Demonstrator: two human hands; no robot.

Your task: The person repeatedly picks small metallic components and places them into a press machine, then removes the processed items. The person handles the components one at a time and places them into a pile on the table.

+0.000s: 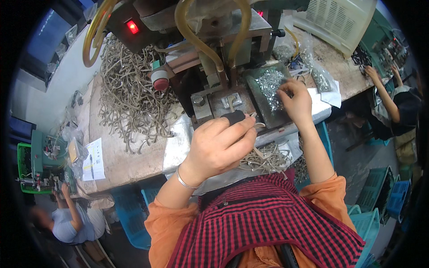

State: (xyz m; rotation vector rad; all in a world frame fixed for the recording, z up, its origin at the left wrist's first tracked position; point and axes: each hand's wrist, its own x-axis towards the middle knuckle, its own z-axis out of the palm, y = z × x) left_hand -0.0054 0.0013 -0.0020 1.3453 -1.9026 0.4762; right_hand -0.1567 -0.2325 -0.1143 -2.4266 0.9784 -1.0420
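My left hand [221,144], a black cover on one fingertip, grips curved metal pieces [260,125] that stick out past its fingers. Just beyond it, a curved metal strip [231,102] lies over the small die block [236,99] of a bench press [214,23]; its near end is hidden by the black cover. On the right, my right hand [296,100] reaches over a dark metal tray [253,78] that bears a heap of small shiny metal pieces [269,83]. Its thumb and fingertips are bent close to that heap, and whether they pinch a piece is unclear.
A large pile of curved metal strips [130,90] covers the bench left of the press. More strips [268,157] lie at my lap. A red push button [161,83] and hanging yellowish hoses [246,30] flank the work. Other people work at far left and far right.
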